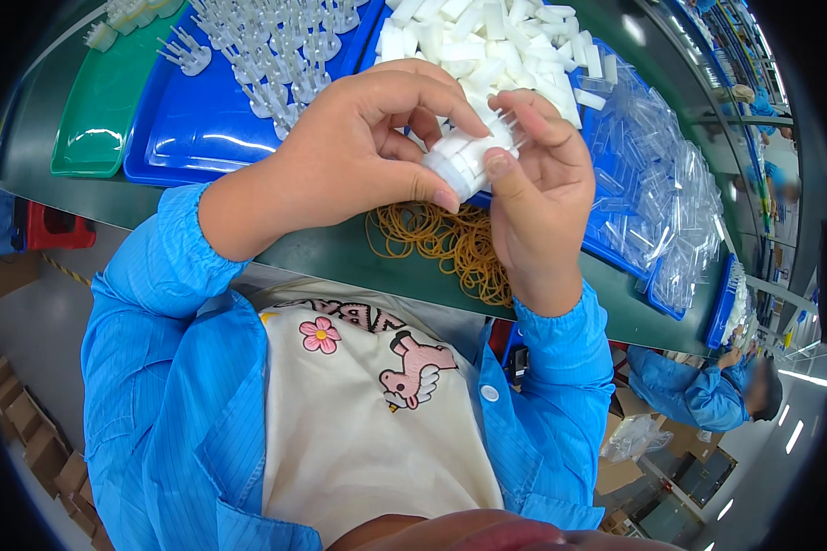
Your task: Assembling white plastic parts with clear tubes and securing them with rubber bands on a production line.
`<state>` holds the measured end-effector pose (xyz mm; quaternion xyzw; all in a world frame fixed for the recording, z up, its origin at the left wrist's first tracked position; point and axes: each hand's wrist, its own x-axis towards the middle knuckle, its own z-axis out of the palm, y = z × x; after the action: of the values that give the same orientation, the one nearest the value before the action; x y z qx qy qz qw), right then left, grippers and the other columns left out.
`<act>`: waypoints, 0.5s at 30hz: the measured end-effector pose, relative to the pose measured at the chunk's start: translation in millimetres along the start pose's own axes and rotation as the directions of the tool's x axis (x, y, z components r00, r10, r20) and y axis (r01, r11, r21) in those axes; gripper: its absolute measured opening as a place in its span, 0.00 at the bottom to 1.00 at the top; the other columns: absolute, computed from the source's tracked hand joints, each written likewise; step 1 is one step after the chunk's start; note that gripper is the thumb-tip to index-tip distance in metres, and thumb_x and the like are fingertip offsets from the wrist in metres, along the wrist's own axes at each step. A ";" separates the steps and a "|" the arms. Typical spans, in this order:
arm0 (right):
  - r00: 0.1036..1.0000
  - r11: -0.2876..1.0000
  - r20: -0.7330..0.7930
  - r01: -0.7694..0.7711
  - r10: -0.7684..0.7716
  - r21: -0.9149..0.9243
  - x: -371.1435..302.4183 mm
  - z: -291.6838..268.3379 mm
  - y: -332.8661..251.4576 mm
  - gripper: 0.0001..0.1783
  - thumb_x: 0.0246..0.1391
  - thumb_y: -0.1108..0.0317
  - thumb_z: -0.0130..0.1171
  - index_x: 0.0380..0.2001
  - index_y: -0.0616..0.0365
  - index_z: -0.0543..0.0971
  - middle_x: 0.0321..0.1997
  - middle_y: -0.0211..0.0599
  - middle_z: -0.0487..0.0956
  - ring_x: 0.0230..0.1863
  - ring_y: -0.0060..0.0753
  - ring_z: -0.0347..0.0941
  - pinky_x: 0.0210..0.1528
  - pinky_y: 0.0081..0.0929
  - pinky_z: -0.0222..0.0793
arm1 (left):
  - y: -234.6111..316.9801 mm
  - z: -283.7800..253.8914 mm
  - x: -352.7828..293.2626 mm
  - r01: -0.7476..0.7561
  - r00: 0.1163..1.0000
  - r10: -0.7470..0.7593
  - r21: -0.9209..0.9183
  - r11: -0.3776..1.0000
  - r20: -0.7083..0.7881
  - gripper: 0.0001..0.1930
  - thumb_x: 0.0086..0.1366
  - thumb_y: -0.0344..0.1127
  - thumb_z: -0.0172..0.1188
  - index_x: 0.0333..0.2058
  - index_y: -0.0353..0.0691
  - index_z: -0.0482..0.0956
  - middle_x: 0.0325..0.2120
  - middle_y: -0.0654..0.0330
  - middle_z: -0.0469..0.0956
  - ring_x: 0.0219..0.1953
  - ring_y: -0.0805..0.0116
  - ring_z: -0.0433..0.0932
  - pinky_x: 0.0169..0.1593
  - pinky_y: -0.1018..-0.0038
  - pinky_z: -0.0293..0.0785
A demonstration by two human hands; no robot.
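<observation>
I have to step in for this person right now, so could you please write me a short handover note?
Left hand and right hand together hold a bundle of white plastic pieces above the table edge.
Rubber bands lie in a loose pile just under the hands.
More white pieces fill the blue tray behind.
No band shows on the bundle yet.

Left hand [358, 151] raised, fingers curled, thumb and forefinger pinched. Right hand [538, 179] opposite, palm inward, thumb up, fingertips meeting the left's. Both forearms rise from lower edge, sleeves blue.
</observation>
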<state>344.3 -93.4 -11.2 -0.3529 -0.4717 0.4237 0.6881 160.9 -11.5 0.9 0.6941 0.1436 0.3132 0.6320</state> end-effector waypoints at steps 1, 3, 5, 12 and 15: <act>1.000 0.999 0.024 0.021 -0.020 -0.027 -0.7 1.0 0.7 0.23 0.48 0.87 0.62 0.48 0.64 0.72 0.58 0.47 0.68 0.61 0.37 0.66 0.59 0.35 0.68 | 0.2 0.0 0.0 -0.002 1.000 0.002 0.001 1.000 -0.001 0.25 0.45 0.17 0.71 0.45 0.37 0.79 0.47 0.59 0.68 0.47 0.69 0.75 0.45 0.77 0.82; 1.000 1.000 0.024 -0.003 0.003 0.015 -2.7 6.8 0.4 0.23 0.48 0.87 0.62 0.48 0.63 0.72 0.60 0.48 0.67 0.61 0.37 0.65 0.60 0.36 0.67 | -0.2 -0.2 -0.1 -0.002 1.000 0.002 0.010 1.000 0.005 0.26 0.45 0.17 0.71 0.45 0.37 0.78 0.47 0.59 0.67 0.47 0.69 0.75 0.45 0.77 0.82; 0.999 0.998 0.026 -0.028 0.026 0.058 -3.6 8.2 -0.2 0.23 0.48 0.87 0.62 0.49 0.63 0.72 0.61 0.49 0.66 0.62 0.38 0.64 0.61 0.36 0.66 | -0.8 -0.7 -0.3 -0.001 1.000 0.000 0.020 1.000 0.010 0.26 0.45 0.16 0.71 0.46 0.37 0.78 0.47 0.59 0.67 0.47 0.69 0.75 0.45 0.77 0.82; 0.999 0.998 0.030 -0.027 0.026 0.052 0.3 -1.3 -0.4 0.21 0.51 0.85 0.60 0.50 0.64 0.72 0.60 0.50 0.68 0.61 0.38 0.66 0.61 0.34 0.67 | -0.9 -4.3 0.6 -0.018 1.000 0.017 -0.097 0.995 -0.017 0.24 0.51 0.19 0.68 0.48 0.35 0.76 0.50 0.57 0.68 0.53 0.65 0.73 0.53 0.71 0.77; 0.999 0.999 -0.031 0.008 -0.007 0.036 3.5 -3.6 -3.1 0.20 0.53 0.84 0.59 0.50 0.64 0.72 0.58 0.50 0.71 0.58 0.37 0.69 0.58 0.32 0.69 | -1.4 -5.5 1.9 -0.051 0.998 0.046 -0.174 0.983 -0.033 0.22 0.56 0.22 0.65 0.51 0.35 0.75 0.53 0.54 0.70 0.55 0.63 0.72 0.59 0.67 0.71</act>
<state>349.3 -91.7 -8.3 -0.3450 -0.4545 0.4243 0.7031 159.2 -5.8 0.1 0.6347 0.1074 0.3499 0.6806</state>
